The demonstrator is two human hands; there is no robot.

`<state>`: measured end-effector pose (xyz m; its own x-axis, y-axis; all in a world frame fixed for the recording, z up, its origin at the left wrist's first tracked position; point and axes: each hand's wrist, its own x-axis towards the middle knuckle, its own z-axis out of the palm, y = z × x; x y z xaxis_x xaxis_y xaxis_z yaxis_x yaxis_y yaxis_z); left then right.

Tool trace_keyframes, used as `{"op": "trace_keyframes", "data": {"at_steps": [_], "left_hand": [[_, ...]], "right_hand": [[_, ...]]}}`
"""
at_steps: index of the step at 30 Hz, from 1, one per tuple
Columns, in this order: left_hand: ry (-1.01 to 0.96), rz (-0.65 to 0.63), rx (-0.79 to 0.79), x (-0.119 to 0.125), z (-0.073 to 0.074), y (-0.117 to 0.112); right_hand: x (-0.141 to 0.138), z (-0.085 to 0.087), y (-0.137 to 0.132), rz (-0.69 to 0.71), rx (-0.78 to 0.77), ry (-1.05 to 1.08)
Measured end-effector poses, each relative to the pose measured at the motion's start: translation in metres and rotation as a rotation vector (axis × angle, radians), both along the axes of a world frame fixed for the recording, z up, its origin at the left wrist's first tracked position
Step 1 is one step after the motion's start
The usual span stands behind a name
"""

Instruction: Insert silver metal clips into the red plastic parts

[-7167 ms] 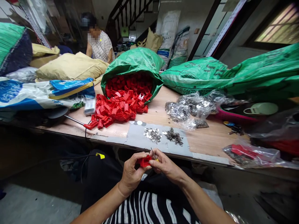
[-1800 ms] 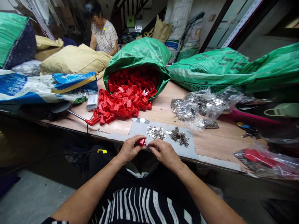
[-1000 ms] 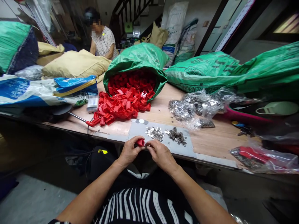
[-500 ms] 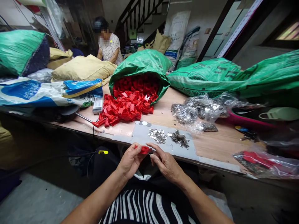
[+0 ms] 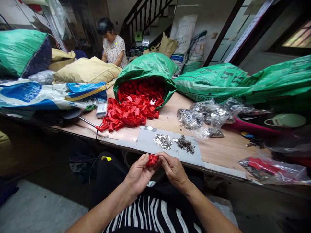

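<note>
My left hand (image 5: 139, 173) and my right hand (image 5: 173, 167) meet just below the table's front edge, over my lap. Both pinch one small red plastic piece (image 5: 152, 160) between their fingertips. On a grey mat (image 5: 145, 142) just beyond my hands lie two little heaps of small metal parts (image 5: 163, 141), one shiny and one darker (image 5: 186, 144). Further back a pile of red plastic pieces (image 5: 130, 111) spills out of an open green sack (image 5: 145, 66).
A wooden table (image 5: 218, 145) carries clear bags of metal parts (image 5: 206, 116), green sacks (image 5: 243, 81) at the right, and blue-white and tan sacks (image 5: 48, 94) at the left. A red-handled tool (image 5: 97, 127) lies near the pile. Another person (image 5: 113, 47) sits far behind.
My hands dropped from the table edge towards my lap with the red piece. The thin metal tool seen in my right hand earlier no longer shows.
</note>
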<state>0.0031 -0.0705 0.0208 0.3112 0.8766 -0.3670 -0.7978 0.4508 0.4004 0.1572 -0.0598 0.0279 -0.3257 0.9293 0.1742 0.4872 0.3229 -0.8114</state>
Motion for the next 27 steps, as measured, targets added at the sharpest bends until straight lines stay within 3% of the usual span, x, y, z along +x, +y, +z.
{"op": "trace_keyframes", "data": {"at_steps": [6,13,16,21,27], "left_hand": [[-0.023,-0.028,-0.003,-0.007,-0.02,0.0],[0.245,-0.112,-0.186,-0.021,-0.073,-0.002],[0.338,-0.138,-0.244,-0.024,-0.089,-0.001],[0.371,-0.135,-0.246,-0.025,-0.096,-0.001],[0.372,-0.162,-0.276,-0.026,-0.094,-0.003]], "right_hand": [[0.0,-0.005,0.003,0.042,-0.122,0.009],[0.001,-0.007,0.018,0.012,-0.085,-0.09],[0.0,-0.008,0.034,-0.005,-0.017,-0.123],[-0.008,-0.013,0.077,-0.021,0.203,-0.237],[-0.038,-0.011,0.132,-0.009,0.283,-0.41]]}}
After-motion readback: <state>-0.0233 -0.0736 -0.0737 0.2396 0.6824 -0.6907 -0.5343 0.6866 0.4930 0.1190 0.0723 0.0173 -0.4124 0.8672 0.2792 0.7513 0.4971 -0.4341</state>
